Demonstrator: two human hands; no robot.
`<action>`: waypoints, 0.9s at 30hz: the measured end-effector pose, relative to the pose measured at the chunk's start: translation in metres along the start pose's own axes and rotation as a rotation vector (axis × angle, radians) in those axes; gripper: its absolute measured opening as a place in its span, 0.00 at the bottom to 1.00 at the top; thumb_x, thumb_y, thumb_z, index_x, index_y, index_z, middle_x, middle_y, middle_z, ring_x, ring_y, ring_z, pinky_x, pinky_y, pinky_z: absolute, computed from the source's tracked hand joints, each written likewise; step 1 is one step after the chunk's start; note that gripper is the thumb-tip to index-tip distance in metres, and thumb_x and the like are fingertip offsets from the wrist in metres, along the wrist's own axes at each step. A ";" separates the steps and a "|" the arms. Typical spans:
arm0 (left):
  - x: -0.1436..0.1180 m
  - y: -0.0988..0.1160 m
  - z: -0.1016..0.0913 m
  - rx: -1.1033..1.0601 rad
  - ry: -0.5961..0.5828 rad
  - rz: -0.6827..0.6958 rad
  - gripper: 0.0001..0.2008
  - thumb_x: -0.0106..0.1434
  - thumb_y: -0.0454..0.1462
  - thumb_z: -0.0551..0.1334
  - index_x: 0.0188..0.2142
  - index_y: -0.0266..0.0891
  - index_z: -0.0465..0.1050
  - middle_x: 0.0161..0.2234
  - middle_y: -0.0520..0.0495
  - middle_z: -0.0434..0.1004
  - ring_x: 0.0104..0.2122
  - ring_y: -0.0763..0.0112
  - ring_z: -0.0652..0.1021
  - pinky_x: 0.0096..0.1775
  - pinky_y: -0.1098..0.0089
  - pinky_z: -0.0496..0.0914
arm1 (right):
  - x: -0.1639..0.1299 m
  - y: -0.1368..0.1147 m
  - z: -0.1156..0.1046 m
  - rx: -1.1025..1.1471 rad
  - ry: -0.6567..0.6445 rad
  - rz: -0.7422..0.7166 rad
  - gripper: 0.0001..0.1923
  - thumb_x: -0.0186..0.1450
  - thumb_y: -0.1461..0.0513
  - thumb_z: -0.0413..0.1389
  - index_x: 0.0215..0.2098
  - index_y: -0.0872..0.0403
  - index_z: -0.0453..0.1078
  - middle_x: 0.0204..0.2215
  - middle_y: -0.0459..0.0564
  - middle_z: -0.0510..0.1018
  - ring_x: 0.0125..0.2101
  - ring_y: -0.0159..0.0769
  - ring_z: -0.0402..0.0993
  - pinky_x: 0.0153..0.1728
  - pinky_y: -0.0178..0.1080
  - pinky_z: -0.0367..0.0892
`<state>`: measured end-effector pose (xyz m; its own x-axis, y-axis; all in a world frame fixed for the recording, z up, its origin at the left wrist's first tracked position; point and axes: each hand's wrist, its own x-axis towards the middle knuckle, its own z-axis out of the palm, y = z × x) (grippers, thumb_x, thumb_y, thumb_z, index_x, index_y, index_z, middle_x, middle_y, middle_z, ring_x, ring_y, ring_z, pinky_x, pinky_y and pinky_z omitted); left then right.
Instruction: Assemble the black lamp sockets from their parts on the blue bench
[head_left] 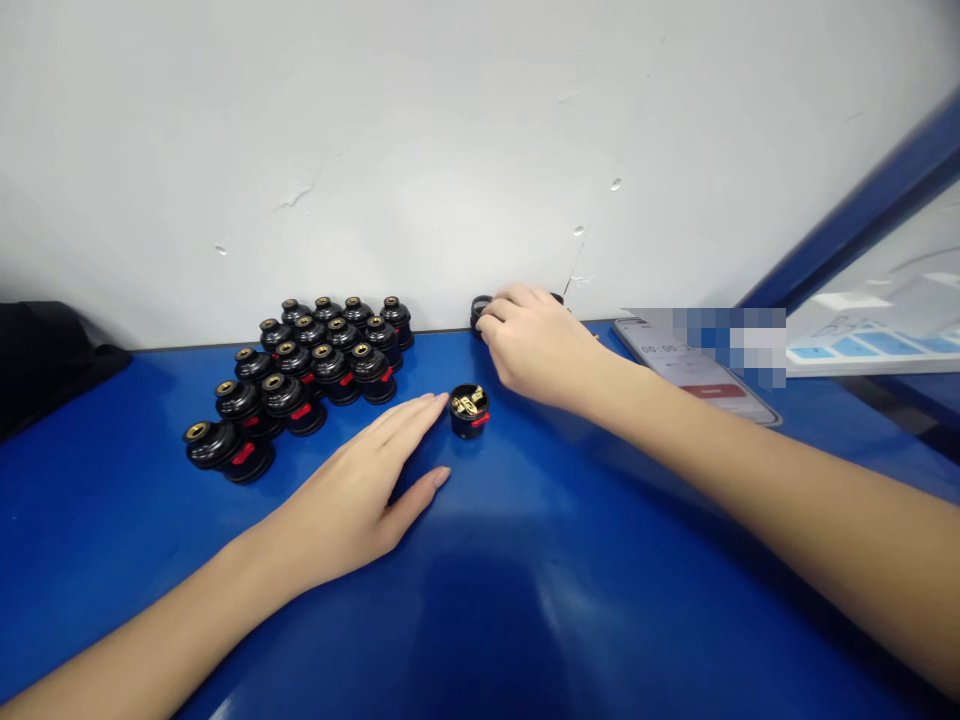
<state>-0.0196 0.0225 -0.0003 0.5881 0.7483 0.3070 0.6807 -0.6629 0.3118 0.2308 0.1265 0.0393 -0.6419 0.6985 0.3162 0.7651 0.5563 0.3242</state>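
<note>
Already, capped sockets [286, 400] stand grouped; an uncapped socket [469, 424] remains. Your left hand [349, 490] is spread, thumb apart; whether your right hand [529, 335] pinches anything, I can't tell.

You're in what looks like a workshop: blue bench [345, 650], rows of matching black fittings [328, 368], phone timer [694, 372], chipped pale wall [450, 150].

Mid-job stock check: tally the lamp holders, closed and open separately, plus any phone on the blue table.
Closed black lamp holders: 15
Open black lamp holder: 1
Phone: 1
Total: 17
Black parts at the right hand are partly hidden, so uncounted.
</note>
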 end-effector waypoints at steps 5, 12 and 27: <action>-0.001 0.001 -0.001 0.003 -0.010 -0.007 0.31 0.79 0.44 0.59 0.76 0.41 0.56 0.75 0.40 0.66 0.73 0.55 0.70 0.72 0.53 0.68 | -0.005 0.002 -0.010 0.037 0.039 -0.035 0.15 0.72 0.71 0.52 0.46 0.68 0.81 0.47 0.69 0.85 0.52 0.61 0.78 0.55 0.53 0.69; -0.001 0.000 0.000 0.025 0.009 0.026 0.31 0.79 0.43 0.58 0.76 0.41 0.55 0.74 0.38 0.67 0.73 0.55 0.71 0.72 0.50 0.69 | -0.047 -0.008 -0.036 0.243 0.128 -0.145 0.15 0.76 0.67 0.51 0.48 0.65 0.81 0.49 0.68 0.85 0.51 0.57 0.81 0.55 0.55 0.76; 0.001 0.000 0.001 -0.047 0.021 0.026 0.29 0.78 0.41 0.60 0.75 0.42 0.59 0.72 0.39 0.70 0.72 0.55 0.72 0.71 0.49 0.71 | -0.095 -0.046 -0.028 0.574 0.149 0.109 0.18 0.75 0.61 0.59 0.60 0.61 0.73 0.57 0.66 0.82 0.58 0.55 0.80 0.60 0.58 0.79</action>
<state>-0.0182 0.0233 -0.0007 0.5955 0.7305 0.3343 0.6438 -0.6828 0.3454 0.2553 0.0225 0.0194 -0.5263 0.7177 0.4560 0.7053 0.6680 -0.2373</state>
